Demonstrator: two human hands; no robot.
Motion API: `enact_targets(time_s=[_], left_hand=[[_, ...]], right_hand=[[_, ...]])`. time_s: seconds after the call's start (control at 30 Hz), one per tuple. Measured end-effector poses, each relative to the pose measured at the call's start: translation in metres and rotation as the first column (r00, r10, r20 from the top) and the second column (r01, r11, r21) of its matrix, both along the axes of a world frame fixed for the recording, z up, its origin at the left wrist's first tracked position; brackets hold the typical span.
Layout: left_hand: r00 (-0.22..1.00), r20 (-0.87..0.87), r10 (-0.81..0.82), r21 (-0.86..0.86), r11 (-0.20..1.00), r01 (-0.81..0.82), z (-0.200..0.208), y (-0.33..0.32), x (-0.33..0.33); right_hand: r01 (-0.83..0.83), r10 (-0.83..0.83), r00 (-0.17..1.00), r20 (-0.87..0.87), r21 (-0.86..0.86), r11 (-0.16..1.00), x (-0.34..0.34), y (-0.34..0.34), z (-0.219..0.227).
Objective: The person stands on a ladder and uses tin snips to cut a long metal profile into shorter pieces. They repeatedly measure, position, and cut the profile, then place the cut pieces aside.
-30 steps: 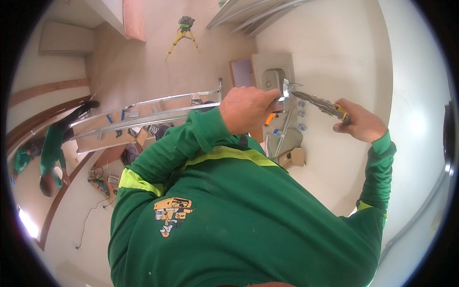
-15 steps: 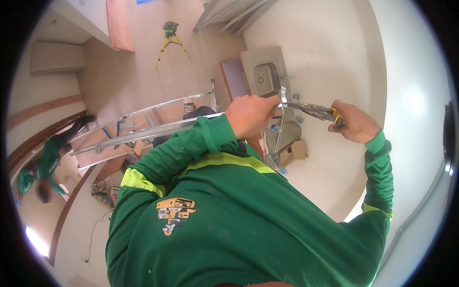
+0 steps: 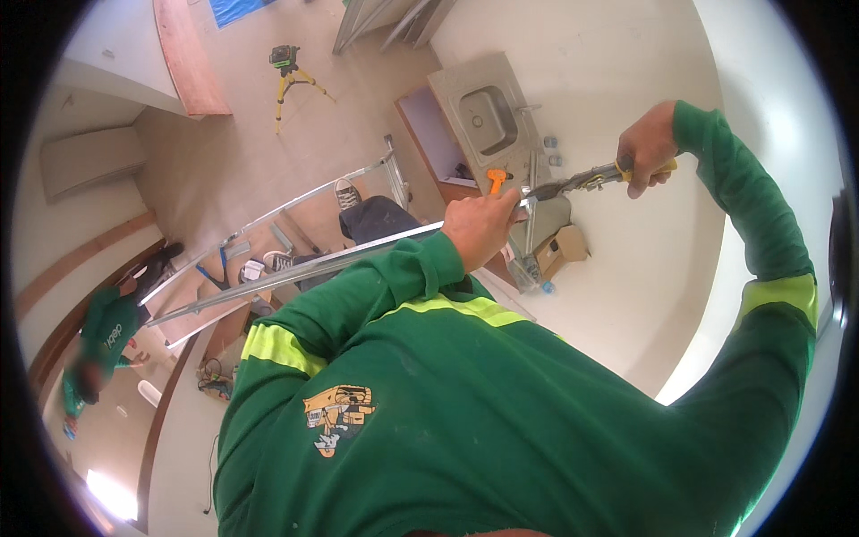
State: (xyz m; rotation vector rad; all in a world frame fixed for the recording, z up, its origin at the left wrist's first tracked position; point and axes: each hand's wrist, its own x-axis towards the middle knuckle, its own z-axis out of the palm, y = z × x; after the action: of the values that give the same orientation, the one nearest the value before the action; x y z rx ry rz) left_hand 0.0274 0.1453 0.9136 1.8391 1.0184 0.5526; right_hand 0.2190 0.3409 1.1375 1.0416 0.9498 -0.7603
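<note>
Your right hand [image 3: 648, 150], closed round the yellow-handled tool [image 3: 583, 182], now sits higher, suggesting a fresh working angle; your left hand [image 3: 480, 225] pinches the metal piece [image 3: 526, 205].

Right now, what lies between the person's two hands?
The head view shows yellow-handled snips reaching from the right hand toward shiny metal at the left hand.

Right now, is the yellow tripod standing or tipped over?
The tripod is standing: legs spread on the floor, dark device on top.
</note>
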Motion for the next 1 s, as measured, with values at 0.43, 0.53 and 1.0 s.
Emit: enact_targets(time_s=[0.43,0.53,1.0], left_hand=[[0.98,0.074,-0.187,-0.194,0.961,0.198,0.021,-0.004,-0.012],[0.979,0.028,-0.204,-0.248,0.947,0.204,0.026,-0.01,-0.012],[0.97,0.151,-0.19,-0.239,0.945,0.222,0.016,-0.019,-0.016]], right_hand=[[0.435,-0.456,0.888,-0.052,-0.227,0.872,0.069,-0.034,-0.017],[0.073,-0.071,0.995,-0.066,0.036,0.997,0.023,-0.047,0.008],[-0.231,0.421,0.853,-0.31,0.499,0.835,0.04,-0.096,0.025]])
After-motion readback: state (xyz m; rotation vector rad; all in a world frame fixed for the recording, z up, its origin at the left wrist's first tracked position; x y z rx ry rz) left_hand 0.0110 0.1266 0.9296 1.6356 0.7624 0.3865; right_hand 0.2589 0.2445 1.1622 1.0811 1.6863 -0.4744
